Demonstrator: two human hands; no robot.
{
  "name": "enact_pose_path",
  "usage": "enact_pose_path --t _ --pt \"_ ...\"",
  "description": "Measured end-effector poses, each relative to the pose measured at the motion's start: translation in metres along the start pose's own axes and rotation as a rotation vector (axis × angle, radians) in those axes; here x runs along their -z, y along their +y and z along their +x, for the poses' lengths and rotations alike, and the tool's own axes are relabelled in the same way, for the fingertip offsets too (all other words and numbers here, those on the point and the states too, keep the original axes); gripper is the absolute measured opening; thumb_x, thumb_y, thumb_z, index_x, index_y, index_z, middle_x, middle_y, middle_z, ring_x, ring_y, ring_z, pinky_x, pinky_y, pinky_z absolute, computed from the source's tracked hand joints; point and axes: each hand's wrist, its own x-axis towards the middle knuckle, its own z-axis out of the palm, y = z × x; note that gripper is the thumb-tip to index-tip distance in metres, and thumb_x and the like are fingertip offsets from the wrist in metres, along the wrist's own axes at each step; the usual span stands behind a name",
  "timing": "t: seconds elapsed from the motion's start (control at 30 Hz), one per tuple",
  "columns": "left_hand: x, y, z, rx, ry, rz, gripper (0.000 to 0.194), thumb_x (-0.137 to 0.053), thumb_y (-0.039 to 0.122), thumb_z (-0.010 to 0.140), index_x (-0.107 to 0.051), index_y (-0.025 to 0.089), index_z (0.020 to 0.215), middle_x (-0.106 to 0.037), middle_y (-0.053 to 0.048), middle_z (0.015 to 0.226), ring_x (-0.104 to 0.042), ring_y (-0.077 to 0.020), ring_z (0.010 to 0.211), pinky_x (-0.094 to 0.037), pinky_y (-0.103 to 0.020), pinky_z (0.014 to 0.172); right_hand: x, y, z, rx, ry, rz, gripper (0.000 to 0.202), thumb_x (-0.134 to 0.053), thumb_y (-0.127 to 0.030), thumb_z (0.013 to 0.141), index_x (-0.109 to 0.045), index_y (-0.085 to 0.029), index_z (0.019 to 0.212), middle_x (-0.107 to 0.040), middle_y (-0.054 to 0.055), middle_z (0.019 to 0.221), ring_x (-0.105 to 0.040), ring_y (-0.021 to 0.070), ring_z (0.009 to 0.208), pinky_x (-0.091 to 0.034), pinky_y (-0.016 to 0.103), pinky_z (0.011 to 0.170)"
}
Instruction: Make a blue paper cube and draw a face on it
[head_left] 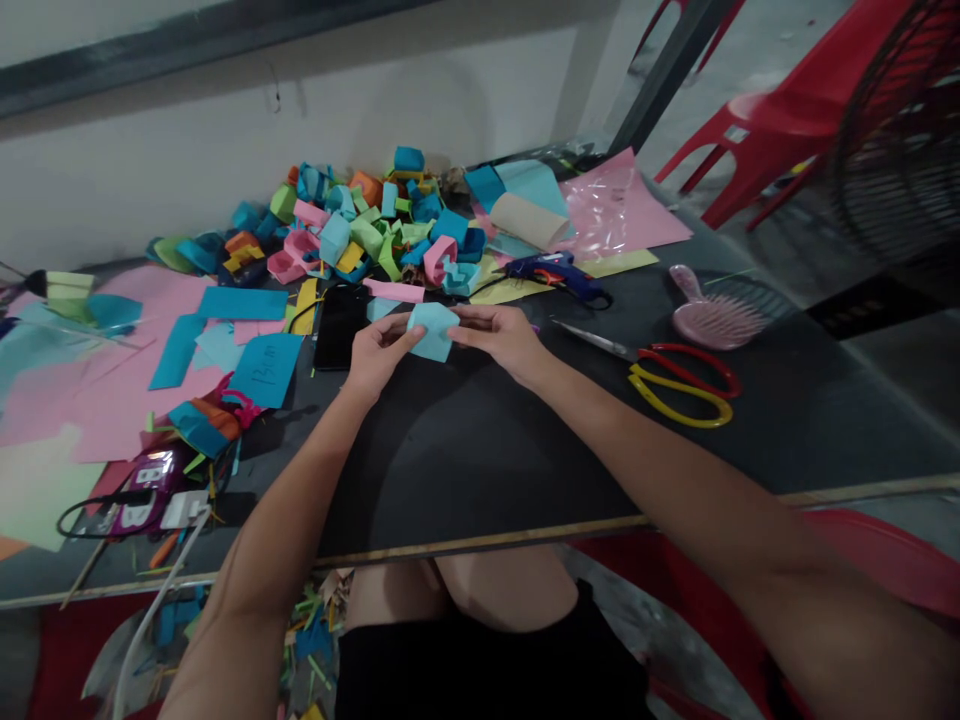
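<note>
Between both hands, a small light blue piece of paper [433, 334] is held above the dark table [480, 460]. My left hand [380, 352] pinches its left edge, thumb on the near face. On the other side, my right hand [501, 342] grips the paper's right edge with thumb and fingers. The fingertips behind the sheet are partly hidden. A black phone [341, 328] lies just left of my left hand. Beyond the hands is a heap of folded paper pieces [367, 235] in blue, green, pink and orange.
Scissors [645, 362] with red and yellow handles lie at the right, near a pink hairbrush [716, 318]. A blue glue gun [559, 274] rests behind them. Pink sheets [112, 400], a purple device [154, 490] and a white plug [185, 509] with its cable occupy the left side.
</note>
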Motion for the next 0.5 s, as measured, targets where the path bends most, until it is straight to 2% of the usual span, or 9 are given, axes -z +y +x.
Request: enact_pose_path --t 0.13,0.33,0.43,0.5 --pt "0.001 -0.001 0.000 -0.085 -0.070 0.016 0.050 -0.078 0.048 0.070 -0.069 0.017 0.109 -0.074 -0.010 0.106 -0.070 -0.0216 0.096 -0.058 -0.036 0.086 0.000 0.000 -0.001 0.082 0.008 -0.060 0.049 -0.082 -0.047 0.063 -0.074 -0.020 0.103 -0.076 0.007 0.101 -0.071 0.0244 0.097 -0.056 0.047 0.092" --pt "0.002 0.010 -0.005 -0.276 -0.013 0.226 0.041 -0.075 0.044 0.075 -0.070 0.018 0.107 -0.072 -0.009 0.111 -0.067 -0.0203 0.103 -0.053 -0.035 0.092 0.003 -0.004 -0.004 0.236 0.028 -0.310 0.043 -0.079 -0.041 0.070 -0.074 -0.023 0.108 -0.074 0.005 0.109 -0.069 0.0245 0.099 -0.054 0.044 0.092" --pt "0.001 0.013 -0.007 -0.319 -0.017 0.246 0.040 -0.071 0.045 0.079 -0.068 0.018 0.108 -0.071 -0.010 0.113 -0.066 -0.0204 0.106 -0.052 -0.034 0.094 0.003 -0.008 -0.006 0.311 0.055 -0.387 0.038 -0.076 -0.040 0.073 -0.073 -0.025 0.108 -0.074 0.004 0.109 -0.068 0.0243 0.100 -0.054 0.043 0.091" --pt "0.000 0.011 -0.007 -0.303 -0.053 0.206 0.041 -0.066 0.048 0.083 -0.066 0.018 0.111 -0.068 -0.011 0.118 -0.064 -0.0215 0.110 -0.052 -0.035 0.095 0.002 -0.010 -0.009 0.413 0.092 -0.498 0.034 -0.074 -0.038 0.076 -0.073 -0.027 0.108 -0.074 0.004 0.110 -0.066 0.0249 0.105 -0.052 0.045 0.095"
